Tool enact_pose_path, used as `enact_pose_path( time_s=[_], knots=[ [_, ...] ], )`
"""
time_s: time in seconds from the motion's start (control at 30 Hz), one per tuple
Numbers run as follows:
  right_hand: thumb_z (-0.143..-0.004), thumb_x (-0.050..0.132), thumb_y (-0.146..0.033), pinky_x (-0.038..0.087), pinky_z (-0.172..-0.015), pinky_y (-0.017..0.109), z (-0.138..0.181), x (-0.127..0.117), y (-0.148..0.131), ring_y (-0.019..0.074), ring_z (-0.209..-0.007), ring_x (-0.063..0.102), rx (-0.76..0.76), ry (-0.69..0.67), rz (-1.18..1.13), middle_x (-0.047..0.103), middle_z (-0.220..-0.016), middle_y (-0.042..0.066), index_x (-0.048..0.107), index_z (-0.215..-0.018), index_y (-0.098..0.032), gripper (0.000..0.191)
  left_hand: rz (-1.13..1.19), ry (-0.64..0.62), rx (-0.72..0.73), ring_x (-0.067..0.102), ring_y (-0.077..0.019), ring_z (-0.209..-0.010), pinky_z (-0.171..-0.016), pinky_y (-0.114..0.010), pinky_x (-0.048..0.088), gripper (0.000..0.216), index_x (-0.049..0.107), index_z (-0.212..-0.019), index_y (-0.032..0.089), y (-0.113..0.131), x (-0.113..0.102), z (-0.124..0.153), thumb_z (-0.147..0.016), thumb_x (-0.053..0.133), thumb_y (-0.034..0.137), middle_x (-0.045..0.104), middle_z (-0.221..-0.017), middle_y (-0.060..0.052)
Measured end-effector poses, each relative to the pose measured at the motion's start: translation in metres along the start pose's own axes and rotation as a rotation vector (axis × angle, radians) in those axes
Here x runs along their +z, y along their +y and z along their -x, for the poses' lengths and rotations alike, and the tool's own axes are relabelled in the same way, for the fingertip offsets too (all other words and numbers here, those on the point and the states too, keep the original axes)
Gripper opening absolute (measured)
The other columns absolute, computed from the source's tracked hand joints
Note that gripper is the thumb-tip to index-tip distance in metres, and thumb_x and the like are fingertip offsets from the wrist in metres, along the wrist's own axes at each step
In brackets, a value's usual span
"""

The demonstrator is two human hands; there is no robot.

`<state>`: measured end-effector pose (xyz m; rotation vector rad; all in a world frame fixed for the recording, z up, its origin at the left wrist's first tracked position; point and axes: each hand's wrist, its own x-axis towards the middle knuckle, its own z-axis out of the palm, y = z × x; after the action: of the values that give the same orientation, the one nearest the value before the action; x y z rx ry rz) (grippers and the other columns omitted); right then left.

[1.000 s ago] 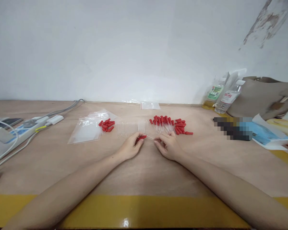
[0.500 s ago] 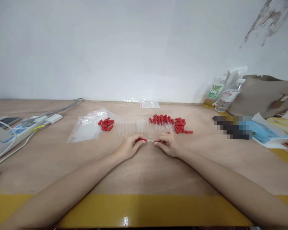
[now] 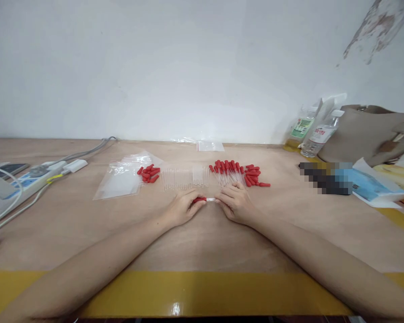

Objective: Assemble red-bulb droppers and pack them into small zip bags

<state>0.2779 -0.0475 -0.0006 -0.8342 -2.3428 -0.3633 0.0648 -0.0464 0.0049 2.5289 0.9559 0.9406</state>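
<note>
My left hand (image 3: 186, 206) pinches a red rubber dropper bulb (image 3: 199, 199), pointing right. From the bulb's mouth runs a clear glass tube (image 3: 210, 199), gripped at its other end by my right hand (image 3: 234, 202). Just behind my hands lies a row of bare clear glass tubes (image 3: 178, 178), side by side. Droppers with red bulbs fitted (image 3: 226, 167) are gathered behind my right hand, their tips partly hidden by it. Loose red bulbs (image 3: 149, 174) form a small pile on the left, and another red pile (image 3: 253, 176) lies on the right.
Clear plastic bags (image 3: 119, 179) lie left of the bulbs; a small bag (image 3: 210, 146) is by the wall. A power strip (image 3: 30, 184) with cables sits far left. Bottles (image 3: 319, 137), a grey bag (image 3: 366, 134) and a blue tissue pack (image 3: 373, 184) occupy the right.
My right-hand fingers have shifted slightly and lie more extended along the tube. The bulb and tube stay between my hands, with the piles unmoved.
</note>
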Motion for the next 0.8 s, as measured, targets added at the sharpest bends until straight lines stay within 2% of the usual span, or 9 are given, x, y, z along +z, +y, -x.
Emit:
enact_pose_path(
  time_s=[0.23, 0.47, 0.63, 0.8],
  knots=[
    [-0.087, 0.038, -0.023, 0.026, -0.07, 0.031, -0.005, 0.003, -0.004, 0.0156, -0.07, 0.044, -0.018, -0.018, -0.034, 0.055, -0.067, 0.004, 0.057, -0.075, -0.017, 0.024, -0.06, -0.017, 0.06, 0.054, -0.0143, -0.069, -0.064, -0.026, 0.042, 0.02, 0.058, -0.09, 0.017, -0.002, 0.001, 0.0, -0.087, 0.042, 0.029, 0.06, -0.077, -0.005],
    [-0.087, 0.037, -0.022, 0.027, -0.07, 0.032, -0.01, 0.007, -0.009, 0.0147, -0.067, 0.045, 0.045, -0.046, -0.088, 0.056, -0.064, 0.003, 0.055, -0.068, -0.016, 0.026, -0.066, -0.024, 0.087, 0.054, -0.0147, -0.073, -0.066, -0.026, 0.043, 0.019, 0.058, -0.092, 0.016, -0.002, 0.001, -0.001, -0.087, 0.042, 0.027, 0.06, -0.08, -0.005],
    [-0.087, 0.038, -0.021, 0.028, -0.069, 0.031, -0.014, 0.006, -0.007, 0.0157, -0.072, 0.048, 0.121, -0.144, -0.17, 0.061, -0.068, 0.004, 0.058, -0.07, -0.016, 0.026, -0.068, -0.044, 0.119, 0.057, -0.0153, -0.078, -0.07, -0.027, 0.044, 0.018, 0.057, -0.093, 0.017, -0.008, 0.001, -0.005, -0.087, 0.042, 0.026, 0.061, -0.085, -0.006],
    [-0.085, 0.044, -0.025, 0.028, -0.068, 0.031, -0.022, -0.01, -0.008, 0.0167, -0.074, 0.05, 0.132, -0.276, -0.159, 0.065, -0.073, 0.003, 0.063, -0.075, -0.02, 0.023, -0.094, -0.082, 0.121, 0.057, -0.0157, -0.083, -0.075, -0.028, 0.045, 0.019, 0.056, -0.098, 0.019, -0.015, -0.005, -0.006, -0.087, 0.043, 0.027, 0.061, -0.091, -0.005]
  ],
)
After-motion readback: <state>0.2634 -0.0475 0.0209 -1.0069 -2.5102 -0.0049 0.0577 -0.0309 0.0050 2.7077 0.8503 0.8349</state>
